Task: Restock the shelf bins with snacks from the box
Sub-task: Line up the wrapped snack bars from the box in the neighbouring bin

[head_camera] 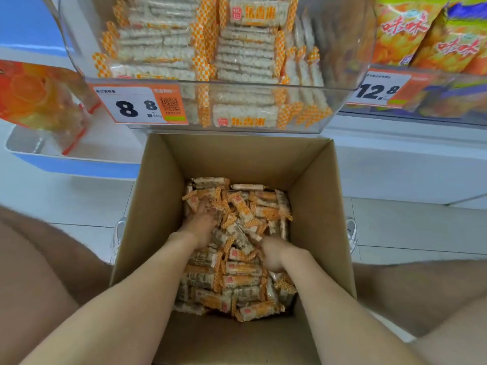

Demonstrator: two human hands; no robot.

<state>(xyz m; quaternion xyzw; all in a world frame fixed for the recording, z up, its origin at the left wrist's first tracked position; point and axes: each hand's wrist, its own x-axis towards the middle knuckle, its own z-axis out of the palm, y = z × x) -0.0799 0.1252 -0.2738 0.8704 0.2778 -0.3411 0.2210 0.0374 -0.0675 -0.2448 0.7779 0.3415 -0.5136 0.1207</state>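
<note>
left hand (200,224); right hand (274,255) | fingers (201,208) buried among snack bars (242,281)

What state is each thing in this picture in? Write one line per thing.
cardboard box, open, partly filled.
snack bars, wrapped, heaped loosely in the box.
left hand, on the heap, fingers pushed among bars, grip unclear.
right hand, fingers buried in bars, grip hidden.
clear shelf bin, nearly full of neatly stacked bars.
price label, stuck on bin front.
chip bags, upright in neighbouring bin.
</note>
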